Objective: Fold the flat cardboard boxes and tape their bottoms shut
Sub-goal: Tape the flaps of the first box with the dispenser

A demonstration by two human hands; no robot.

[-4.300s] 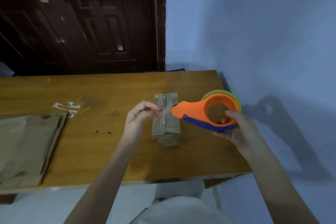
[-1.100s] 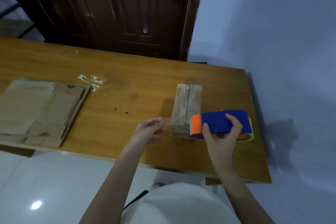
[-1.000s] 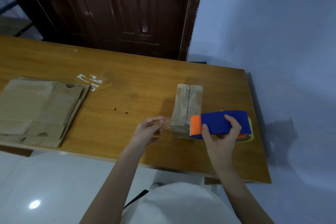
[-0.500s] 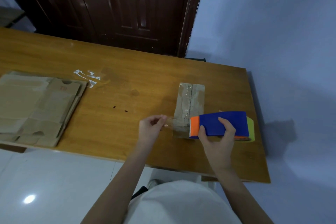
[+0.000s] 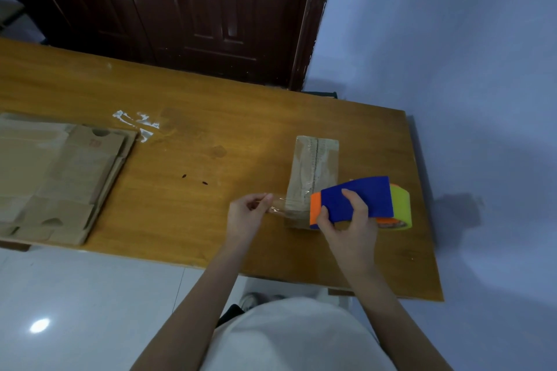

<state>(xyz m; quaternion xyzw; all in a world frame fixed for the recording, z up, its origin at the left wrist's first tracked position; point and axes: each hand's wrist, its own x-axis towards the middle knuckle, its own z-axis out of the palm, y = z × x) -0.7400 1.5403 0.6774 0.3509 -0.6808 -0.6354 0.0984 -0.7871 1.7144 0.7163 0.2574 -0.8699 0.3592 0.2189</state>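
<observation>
at table's right end: taping step, folded box (image 5: 313,172) bottom up.
left hand (image 5: 247,215) pinches tape end (image 5: 278,207); right hand (image 5: 346,220) grips dispenser (image 5: 361,200); next, likely press strip down.

1 folded box (image 5: 313,172) on table (image 5: 211,190); 1 tape dispenser (image 5: 361,203) at its near end; 1 flat cardboard stack (image 5: 57,178) far left of box.

folded box (image 5: 313,172) on table (image 5: 211,220), right part. tape dispenser (image 5: 361,202) at its near end, right hand (image 5: 346,220) on it. left hand (image 5: 247,214) just left of box (tape strip (image 5: 278,206) between). flat cardboard stack (image 5: 57,178) far left. door (image 5: 180,9) behind table.
</observation>
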